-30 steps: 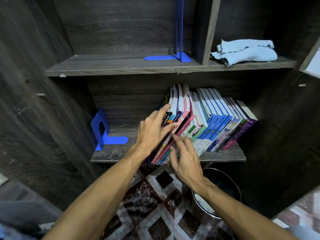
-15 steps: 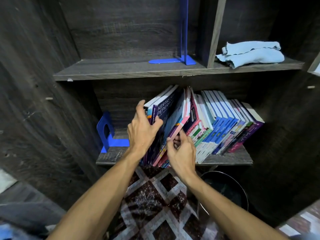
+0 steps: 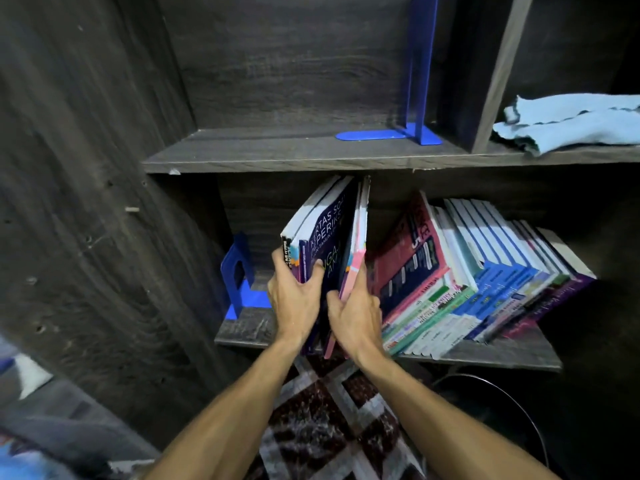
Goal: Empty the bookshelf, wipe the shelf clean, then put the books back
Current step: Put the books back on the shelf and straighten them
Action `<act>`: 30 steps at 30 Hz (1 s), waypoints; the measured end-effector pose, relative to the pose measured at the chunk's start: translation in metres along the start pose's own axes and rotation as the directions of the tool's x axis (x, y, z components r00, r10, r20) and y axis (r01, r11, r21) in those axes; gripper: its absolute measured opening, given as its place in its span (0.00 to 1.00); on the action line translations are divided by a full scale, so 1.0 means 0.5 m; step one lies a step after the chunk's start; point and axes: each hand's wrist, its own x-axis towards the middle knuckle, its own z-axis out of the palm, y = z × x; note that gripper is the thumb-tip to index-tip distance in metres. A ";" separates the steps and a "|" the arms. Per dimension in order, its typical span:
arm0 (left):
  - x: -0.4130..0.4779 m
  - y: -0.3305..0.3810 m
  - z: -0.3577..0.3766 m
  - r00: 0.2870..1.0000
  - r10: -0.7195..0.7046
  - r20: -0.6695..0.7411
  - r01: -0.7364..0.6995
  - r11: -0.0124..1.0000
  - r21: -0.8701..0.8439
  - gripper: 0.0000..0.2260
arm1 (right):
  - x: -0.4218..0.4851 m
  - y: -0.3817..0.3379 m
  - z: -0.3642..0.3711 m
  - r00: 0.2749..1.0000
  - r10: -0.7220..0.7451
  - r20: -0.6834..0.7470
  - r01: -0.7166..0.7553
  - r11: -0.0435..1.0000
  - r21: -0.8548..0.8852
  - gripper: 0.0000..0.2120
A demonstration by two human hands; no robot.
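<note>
Grips clamped, left hand [image 3: 294, 299] and right hand [image 3: 356, 315], on one book bundle [image 3: 329, 237]; two bookends [image 3: 239, 271] [image 3: 419, 81], one cloth [image 3: 571, 126].

Two boards carry things here: the upper shelf [image 3: 277, 157] and the lower shelf [image 3: 502, 355]. There are two blue bookends, a tall bookend [image 3: 415, 81] towards the upper shelf's right end and a short bookend [image 3: 237, 275] at the lower shelf's left end. One folded cloth [image 3: 571, 128] lies there. Two hands, the left hand [image 3: 294, 303] and the right hand [image 3: 356, 313], grip one bundle of books [image 3: 329, 244], three or four. The leaning row [image 3: 485, 282] holds well over ten, overlapped too tightly to count. Below are one round bin [image 3: 491, 410] and one rug [image 3: 329, 427].
</note>
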 end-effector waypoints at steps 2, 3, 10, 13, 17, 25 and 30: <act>0.009 -0.010 -0.019 0.998 0.008 -0.060 -0.007 1.000 0.019 0.17 | -0.010 -0.020 0.013 0.998 -0.054 0.029 0.055 0.998 -0.018 0.40; 0.017 -0.014 -0.032 0.996 0.004 -0.092 -0.001 0.999 0.037 0.17 | -0.012 -0.028 0.026 0.996 -0.075 0.048 0.076 0.996 -0.034 0.41; 0.090 -0.071 -0.138 0.963 0.003 -0.269 0.016 0.998 0.067 0.15 | -0.010 -0.096 0.155 0.956 -0.212 0.201 0.240 0.963 -0.126 0.43; 0.124 -0.100 -0.167 0.965 -0.007 -0.261 0.031 0.996 0.087 0.16 | 0.000 -0.125 0.207 0.938 -0.238 0.251 0.273 0.955 -0.118 0.40; 0.158 -0.138 -0.194 0.966 -0.081 -0.247 0.099 0.993 0.060 0.19 | 0.024 -0.146 0.248 0.917 -0.268 0.295 0.326 0.930 -0.170 0.43; 0.091 -0.197 -0.214 0.970 -0.241 -0.017 0.241 0.969 0.058 0.35 | 0.091 -0.124 0.228 0.776 -0.269 0.571 0.323 0.946 0.007 0.59; -0.031 -0.282 -0.204 0.928 -0.326 0.182 0.295 0.939 0.179 0.38 | 0.092 -0.094 0.227 0.728 -0.277 0.627 0.306 0.950 0.065 0.57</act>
